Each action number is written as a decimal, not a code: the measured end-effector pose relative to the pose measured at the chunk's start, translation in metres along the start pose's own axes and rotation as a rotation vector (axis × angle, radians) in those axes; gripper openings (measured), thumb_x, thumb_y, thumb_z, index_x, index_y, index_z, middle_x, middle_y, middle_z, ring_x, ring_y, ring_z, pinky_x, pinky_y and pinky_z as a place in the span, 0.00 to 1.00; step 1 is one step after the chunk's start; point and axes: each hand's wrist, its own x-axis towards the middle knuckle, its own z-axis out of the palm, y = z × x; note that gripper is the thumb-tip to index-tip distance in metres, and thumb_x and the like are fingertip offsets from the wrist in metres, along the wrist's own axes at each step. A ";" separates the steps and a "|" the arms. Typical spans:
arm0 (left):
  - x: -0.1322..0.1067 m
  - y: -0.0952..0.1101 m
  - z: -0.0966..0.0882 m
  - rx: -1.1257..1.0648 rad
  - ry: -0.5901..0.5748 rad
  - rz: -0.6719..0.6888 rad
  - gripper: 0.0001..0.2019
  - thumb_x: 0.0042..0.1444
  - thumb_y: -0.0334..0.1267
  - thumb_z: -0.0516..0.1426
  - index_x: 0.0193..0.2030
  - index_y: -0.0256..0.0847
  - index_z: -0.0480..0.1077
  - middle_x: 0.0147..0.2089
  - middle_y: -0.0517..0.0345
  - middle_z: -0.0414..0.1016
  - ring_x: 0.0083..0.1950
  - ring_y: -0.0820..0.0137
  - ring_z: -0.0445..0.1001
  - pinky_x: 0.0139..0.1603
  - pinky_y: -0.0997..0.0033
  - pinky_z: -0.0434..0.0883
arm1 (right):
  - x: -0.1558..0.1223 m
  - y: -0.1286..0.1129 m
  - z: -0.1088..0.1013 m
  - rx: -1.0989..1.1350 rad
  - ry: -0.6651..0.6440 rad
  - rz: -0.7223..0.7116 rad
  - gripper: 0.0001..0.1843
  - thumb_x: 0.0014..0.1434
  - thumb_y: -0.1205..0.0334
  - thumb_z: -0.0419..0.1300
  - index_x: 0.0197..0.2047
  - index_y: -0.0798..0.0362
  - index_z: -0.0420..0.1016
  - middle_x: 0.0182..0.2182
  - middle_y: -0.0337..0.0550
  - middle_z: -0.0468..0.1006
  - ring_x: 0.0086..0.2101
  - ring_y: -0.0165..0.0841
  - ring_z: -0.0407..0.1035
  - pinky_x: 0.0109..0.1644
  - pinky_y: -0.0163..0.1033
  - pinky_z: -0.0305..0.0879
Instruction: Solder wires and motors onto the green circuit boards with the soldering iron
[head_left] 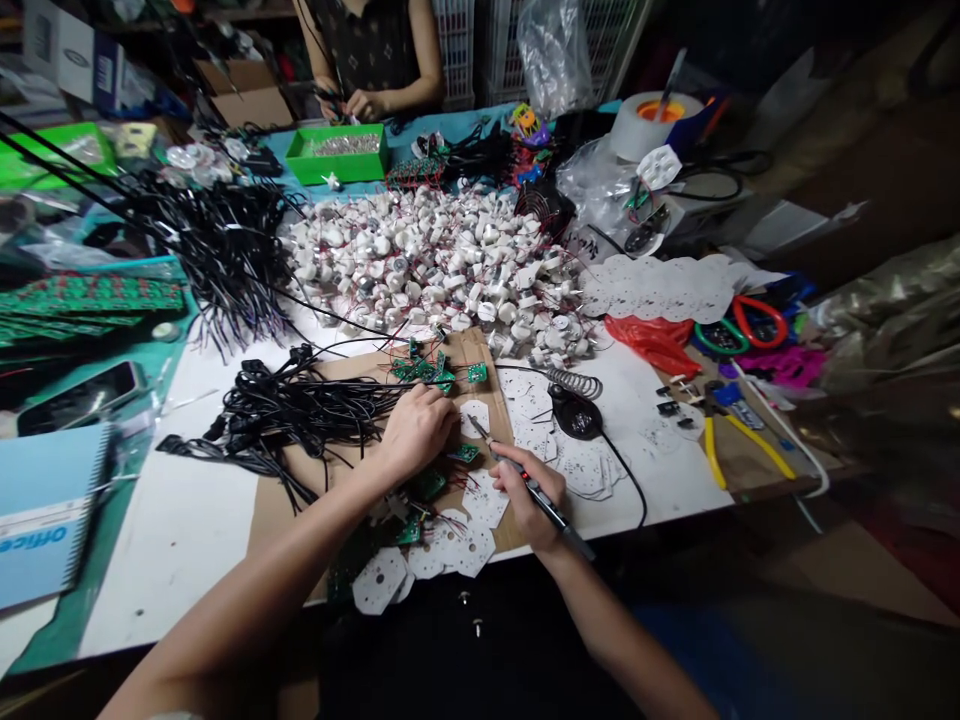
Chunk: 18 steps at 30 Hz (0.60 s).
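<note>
My right hand (529,492) grips a dark pen-style soldering iron (559,518) with a small red light. Its tip points up and left, over a white circuit board (474,419) on the cardboard. Beside that board my left hand (417,430) is closed, its fingertips bent down; what they pinch is hidden. Small green circuit boards (424,370) lie just beyond the left hand. Another green board (465,453) sits between my hands. Nearer me lie white perforated boards (450,545), some with red wires. Left of my left hand spreads a bundle of black cables (300,410).
A large heap of white parts with red wires (435,260) fills the table's middle. Right lie a black solder stand (576,412), yellow-handled pliers (716,450) and stacked white boards (652,288). Left are a phone (79,398) and notebook (45,510). A person (367,60) works opposite behind a green tray (337,168).
</note>
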 end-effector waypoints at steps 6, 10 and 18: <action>-0.002 0.003 0.007 0.023 0.032 -0.065 0.13 0.69 0.35 0.54 0.36 0.39 0.77 0.37 0.49 0.78 0.39 0.62 0.68 0.43 0.61 0.62 | 0.000 -0.002 -0.001 -0.013 -0.026 0.002 0.16 0.69 0.52 0.58 0.52 0.48 0.84 0.30 0.42 0.85 0.26 0.33 0.80 0.30 0.35 0.78; -0.003 0.003 0.008 0.028 0.033 -0.057 0.13 0.68 0.34 0.54 0.34 0.39 0.77 0.37 0.49 0.77 0.40 0.61 0.68 0.43 0.61 0.62 | -0.001 0.000 0.000 -0.020 -0.027 0.006 0.17 0.70 0.51 0.58 0.52 0.47 0.84 0.30 0.41 0.85 0.27 0.34 0.80 0.31 0.36 0.79; -0.004 0.004 0.007 0.007 0.036 -0.051 0.13 0.68 0.34 0.54 0.34 0.39 0.77 0.38 0.48 0.78 0.41 0.61 0.69 0.44 0.61 0.62 | -0.001 0.003 -0.001 -0.023 -0.065 -0.013 0.16 0.71 0.53 0.58 0.53 0.46 0.84 0.32 0.41 0.86 0.29 0.34 0.82 0.33 0.36 0.80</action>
